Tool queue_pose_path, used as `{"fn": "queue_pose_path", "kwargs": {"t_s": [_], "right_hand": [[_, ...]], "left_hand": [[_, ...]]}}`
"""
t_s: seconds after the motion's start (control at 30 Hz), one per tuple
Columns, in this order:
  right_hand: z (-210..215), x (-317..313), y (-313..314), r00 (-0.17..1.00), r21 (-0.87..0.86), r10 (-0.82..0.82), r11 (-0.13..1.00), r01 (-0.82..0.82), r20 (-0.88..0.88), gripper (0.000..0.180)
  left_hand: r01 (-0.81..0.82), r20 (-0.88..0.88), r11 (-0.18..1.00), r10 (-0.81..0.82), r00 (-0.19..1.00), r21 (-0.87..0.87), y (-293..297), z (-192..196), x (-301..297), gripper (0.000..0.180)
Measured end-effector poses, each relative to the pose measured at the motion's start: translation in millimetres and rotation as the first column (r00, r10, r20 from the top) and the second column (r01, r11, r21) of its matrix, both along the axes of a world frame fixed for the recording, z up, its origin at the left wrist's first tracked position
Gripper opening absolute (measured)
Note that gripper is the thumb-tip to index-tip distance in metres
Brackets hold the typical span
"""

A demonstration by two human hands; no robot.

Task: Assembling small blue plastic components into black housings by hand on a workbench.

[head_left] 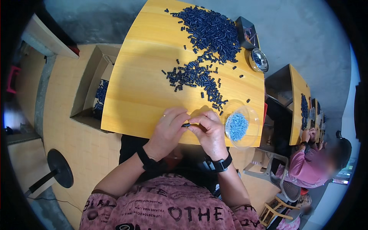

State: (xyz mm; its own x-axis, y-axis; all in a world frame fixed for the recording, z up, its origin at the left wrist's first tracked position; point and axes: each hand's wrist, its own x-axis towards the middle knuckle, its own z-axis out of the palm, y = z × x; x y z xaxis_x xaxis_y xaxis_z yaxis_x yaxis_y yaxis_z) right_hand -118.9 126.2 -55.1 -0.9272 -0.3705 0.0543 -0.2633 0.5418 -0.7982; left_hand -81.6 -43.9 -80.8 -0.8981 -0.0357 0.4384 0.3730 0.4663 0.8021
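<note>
Close to the near edge of the table, my left hand point(168, 128) pinches a small black cylindrical piece point(186, 125) between thumb and fingers. My right hand point(210, 134) meets it there, thumb and forefinger closed at the piece's right end; anything else in that pinch is too small to make out. Right of my right hand sits a clear round plastic tub point(245, 145) holding many tiny light-blue parts point(237, 125). Ahead of my hands lies a loose scatter of similar black pieces point(197, 78), which joins a larger heap point(209, 32) at the far side.
A dark box point(246, 32) and a metal bowl point(258, 60) stand at the table's far right. Left of the yellow table point(132, 96), an open cardboard box point(82, 103) contains more black pieces. To the right, another person point(312, 165) works at a second table point(297, 82).
</note>
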Motion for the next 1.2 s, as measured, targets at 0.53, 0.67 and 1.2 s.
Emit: {"fn": "queue_pose_path", "kwargs": {"t_s": [0.53,0.67,1.2], "right_hand": [[2.1,4.9,-2.5,0.973,0.071,0.083,0.995,-0.07,-0.215,0.02],[2.2,10.0,-3.1,0.983,0.005,0.044,0.999,-0.044,-0.179,0.018],[22.8,11.1,-19.8,0.844,0.333,0.287,0.933,-0.138,-0.454,0.018]], "left_hand": [[-0.121,-0.036,0.985,0.117,0.992,-0.125,-3.7,0.7,12.3,0.017],[-0.122,-0.04,0.986,0.118,0.992,-0.114,-4.1,-2.0,12.2,0.016],[-0.125,-0.075,0.989,0.119,0.99,-0.079,-5.4,-3.7,9.4,0.017]]}}
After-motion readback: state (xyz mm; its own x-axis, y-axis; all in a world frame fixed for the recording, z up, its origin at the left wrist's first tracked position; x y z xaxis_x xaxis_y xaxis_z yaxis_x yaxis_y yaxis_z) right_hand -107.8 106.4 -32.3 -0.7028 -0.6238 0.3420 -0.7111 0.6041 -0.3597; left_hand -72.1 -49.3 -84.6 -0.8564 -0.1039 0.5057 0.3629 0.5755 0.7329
